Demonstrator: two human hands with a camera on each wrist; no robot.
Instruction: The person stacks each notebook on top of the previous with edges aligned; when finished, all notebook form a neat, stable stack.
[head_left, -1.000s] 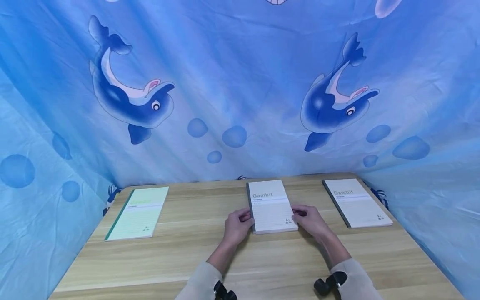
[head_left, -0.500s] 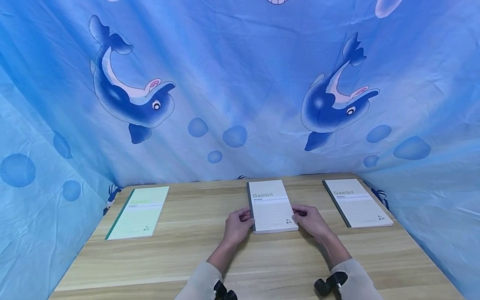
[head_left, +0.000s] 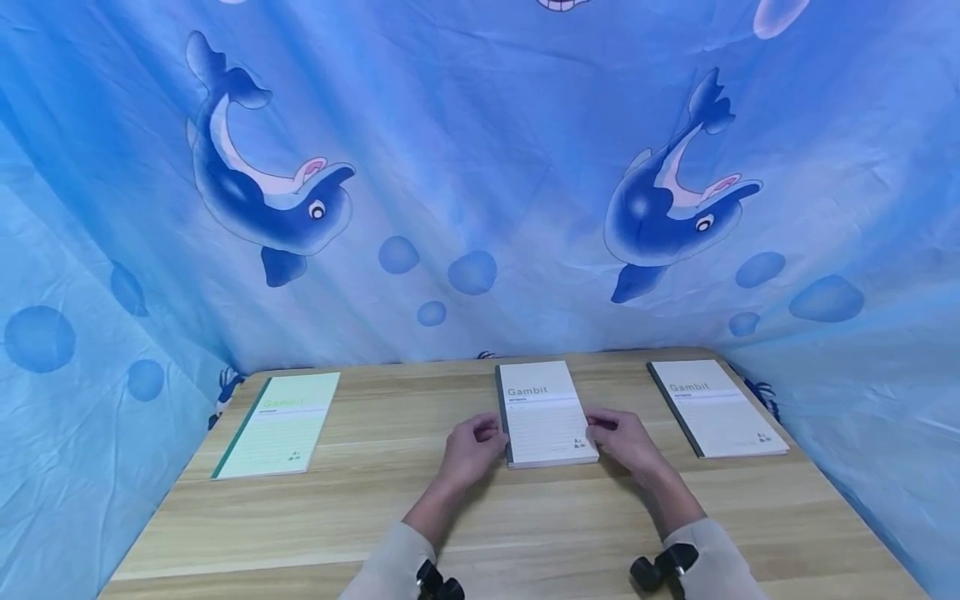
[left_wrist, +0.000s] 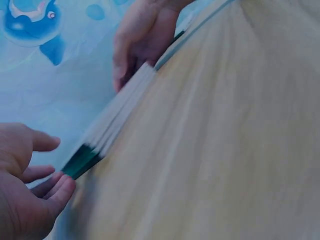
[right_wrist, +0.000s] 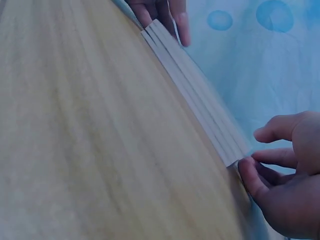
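In the head view, a small stack of white Gambit notebooks [head_left: 546,417] with dark spines lies at the middle of the table. My left hand [head_left: 471,452] is beside its spine, fingertips right at the edge and thumb raised in the left wrist view. On the opposite side, my right hand [head_left: 624,443] has its fingertips against the page edges. From the right wrist view, the layered page block [right_wrist: 200,100] runs between both hands, and the right thumb [right_wrist: 280,127] stands away from the fingers. Neither hand curls round the stack.
A green-tinted notebook [head_left: 281,425] lies at the table's left. Another white notebook [head_left: 716,408] with a dark spine lies at the right. Behind the wooden table [head_left: 375,517] hangs a blue curtain [head_left: 480,167] printed with dolphins.
My left hand has shifted slightly to the left, easing off the stack's spine. The right hand and all the notebooks stay where they were, apart from a slight camera shift.
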